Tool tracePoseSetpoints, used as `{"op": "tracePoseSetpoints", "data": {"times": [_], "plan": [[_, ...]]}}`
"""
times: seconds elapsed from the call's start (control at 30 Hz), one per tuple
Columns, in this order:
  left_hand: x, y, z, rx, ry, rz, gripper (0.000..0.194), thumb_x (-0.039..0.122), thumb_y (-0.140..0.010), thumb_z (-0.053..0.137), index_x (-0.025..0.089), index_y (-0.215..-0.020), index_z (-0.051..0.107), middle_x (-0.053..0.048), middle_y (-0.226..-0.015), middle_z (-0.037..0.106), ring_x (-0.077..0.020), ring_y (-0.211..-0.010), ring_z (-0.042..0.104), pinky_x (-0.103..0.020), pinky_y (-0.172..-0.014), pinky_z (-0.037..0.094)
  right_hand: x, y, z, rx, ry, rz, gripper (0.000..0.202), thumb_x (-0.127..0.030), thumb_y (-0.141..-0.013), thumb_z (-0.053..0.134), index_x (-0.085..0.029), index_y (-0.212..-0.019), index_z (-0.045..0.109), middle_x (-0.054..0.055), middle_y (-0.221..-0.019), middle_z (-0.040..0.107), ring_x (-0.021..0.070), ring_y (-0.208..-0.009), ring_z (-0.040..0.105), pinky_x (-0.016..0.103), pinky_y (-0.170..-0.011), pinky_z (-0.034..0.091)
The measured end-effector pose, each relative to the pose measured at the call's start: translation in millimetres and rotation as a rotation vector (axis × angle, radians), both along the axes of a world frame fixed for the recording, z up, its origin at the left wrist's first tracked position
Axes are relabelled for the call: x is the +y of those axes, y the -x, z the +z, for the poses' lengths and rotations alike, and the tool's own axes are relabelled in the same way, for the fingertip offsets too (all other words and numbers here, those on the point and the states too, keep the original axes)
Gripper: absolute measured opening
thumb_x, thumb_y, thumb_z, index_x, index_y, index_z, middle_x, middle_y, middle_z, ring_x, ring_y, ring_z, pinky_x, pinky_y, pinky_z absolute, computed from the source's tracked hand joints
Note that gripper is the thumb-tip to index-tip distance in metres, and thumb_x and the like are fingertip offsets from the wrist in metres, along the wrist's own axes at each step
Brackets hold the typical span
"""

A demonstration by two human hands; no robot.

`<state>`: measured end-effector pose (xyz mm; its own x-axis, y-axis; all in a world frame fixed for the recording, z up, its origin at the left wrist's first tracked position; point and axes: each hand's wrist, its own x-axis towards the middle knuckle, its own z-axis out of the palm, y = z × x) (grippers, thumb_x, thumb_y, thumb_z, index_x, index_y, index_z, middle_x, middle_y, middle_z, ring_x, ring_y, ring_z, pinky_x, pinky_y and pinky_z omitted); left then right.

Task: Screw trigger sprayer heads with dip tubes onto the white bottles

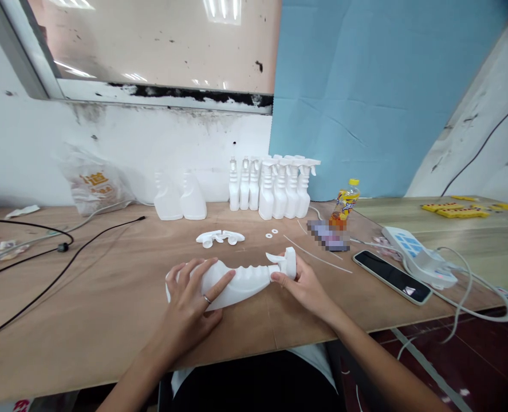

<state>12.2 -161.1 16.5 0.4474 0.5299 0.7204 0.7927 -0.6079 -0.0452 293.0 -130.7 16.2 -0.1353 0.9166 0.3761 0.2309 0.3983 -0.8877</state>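
A white plastic spray bottle (245, 280) lies on its side on the wooden table (107, 297), neck pointing right. My left hand (191, 306) wraps over its wide body. At the neck, my right hand (303, 286) grips the white trigger sprayer head (284, 263). Just beyond the bottle lie loose white trigger heads (220, 237), two small white washers (271, 233) and thin white dip tubes (318, 258).
Against the back wall stand two headless bottles (180, 197) and a row of several finished spray bottles (275, 186). A drink bottle (345, 206), a black phone (392, 276), a white power strip (417, 254) with cables, a plastic bag (94, 183) and black cables (56, 246) surround the work area.
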Motion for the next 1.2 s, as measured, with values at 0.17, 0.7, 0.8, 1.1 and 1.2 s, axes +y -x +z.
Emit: {"op": "tracePoseSetpoints", "data": {"times": [0.17, 0.7, 0.8, 1.1, 1.2], "plan": [[-1.9, -1.3, -0.2, 0.004, -0.013, 0.006, 0.067, 0.012, -0.076, 0.07, 0.036, -0.137, 0.058, -0.012, -0.144, 0.048, -0.0383, -0.128, 0.044, -0.062, -0.106, 0.027, -0.8, 2.6, 5.5, 0.045, 0.056, 0.051, 0.043, -0.047, -0.085, 0.07, -0.018, -0.115, 0.06, 0.006, -0.098, 0.069, 0.0197, -0.074, 0.062, 0.033, -0.068, 0.051], [3.2, 3.1, 4.5, 0.039, 0.057, -0.005, 0.069, 0.015, -0.074, 0.07, 0.033, -0.14, 0.056, -0.012, -0.151, 0.044, -0.0388, -0.132, 0.041, -0.063, -0.109, 0.025, -0.4, 0.9, -3.7, -0.007, 0.003, -0.008, 0.052, -0.045, -0.077, 0.078, -0.021, -0.114, 0.052, 0.006, -0.103, 0.064, 0.0242, -0.092, 0.062, 0.036, -0.082, 0.05], [1.9, 2.9, 2.9, 0.028, 0.045, -0.01, 0.067, 0.015, -0.075, 0.07, 0.033, -0.138, 0.057, -0.012, -0.149, 0.046, -0.0385, -0.131, 0.042, -0.064, -0.109, 0.025, -3.0, 3.6, -0.7, 0.011, 0.005, -0.008, 0.049, -0.045, -0.077, 0.077, -0.02, -0.112, 0.053, 0.006, -0.101, 0.065, 0.0246, -0.09, 0.062, 0.036, -0.081, 0.05], [0.1, 2.1, 1.0, 0.03, 0.04, 0.008, 0.068, 0.012, -0.076, 0.069, 0.035, -0.139, 0.056, -0.012, -0.148, 0.045, -0.0381, -0.131, 0.042, -0.064, -0.109, 0.026, -5.2, 9.2, 5.0, 0.082, 0.034, 0.034, 0.047, -0.045, -0.08, 0.074, -0.02, -0.115, 0.053, 0.008, -0.112, 0.067, 0.0263, -0.102, 0.063, 0.038, -0.09, 0.05], [-0.8, 0.7, 1.4, 0.035, 0.047, 0.041, 0.065, 0.015, -0.077, 0.069, 0.033, -0.139, 0.055, -0.012, -0.149, 0.045, -0.0379, -0.133, 0.041, -0.064, -0.111, 0.024, -4.1, 8.5, 2.9, 0.076, 0.07, 0.049, 0.05, -0.044, -0.08, 0.074, -0.02, -0.117, 0.05, 0.008, -0.109, 0.066, 0.0256, -0.098, 0.063, 0.038, -0.088, 0.05]]}}
